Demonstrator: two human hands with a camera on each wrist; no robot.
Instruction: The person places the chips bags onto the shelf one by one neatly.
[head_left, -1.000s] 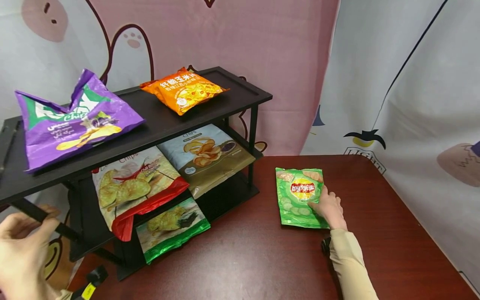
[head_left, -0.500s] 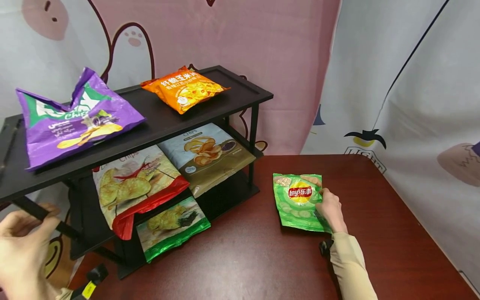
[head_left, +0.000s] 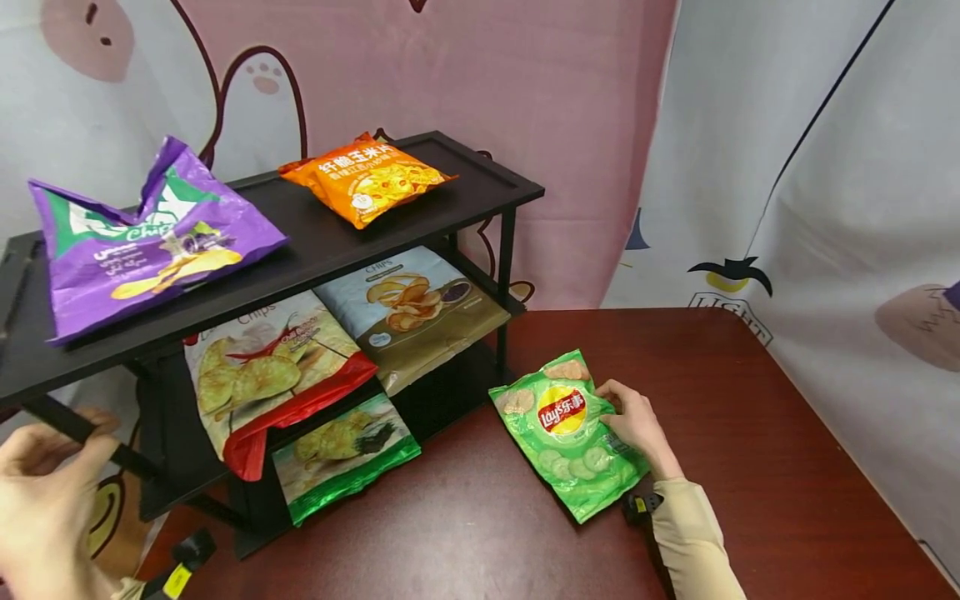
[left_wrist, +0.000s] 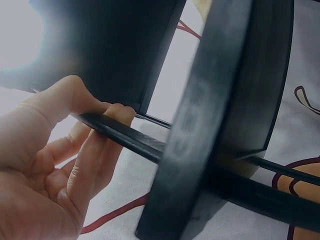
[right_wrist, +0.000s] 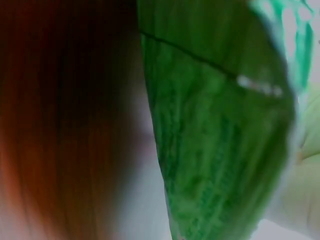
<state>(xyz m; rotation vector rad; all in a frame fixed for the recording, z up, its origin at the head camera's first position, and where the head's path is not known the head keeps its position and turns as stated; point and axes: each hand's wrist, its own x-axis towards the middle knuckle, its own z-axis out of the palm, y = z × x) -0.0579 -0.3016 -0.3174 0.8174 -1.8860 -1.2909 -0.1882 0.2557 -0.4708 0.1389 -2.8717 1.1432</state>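
Note:
My right hand pinches the right edge of a green Lay's chip bag over the table. The bag leans with its top toward the left and its front facing up. Its green back fills much of the right wrist view, blurred. At far left, my left hand holds a thin black post of the black tiered rack. In the left wrist view, thumb and fingers of the left hand close around that post.
A purple chip bag and an orange corn-chip bag lie on the top shelf. Below are a red-and-cream chip bag and a blue-and-gold one. A green-edged bag juts out at the bottom. Printed curtains hang behind.
The right hand has moved the green chip bag left toward the rack and turned it, so its top now tilts left. The left hand stays on the post.

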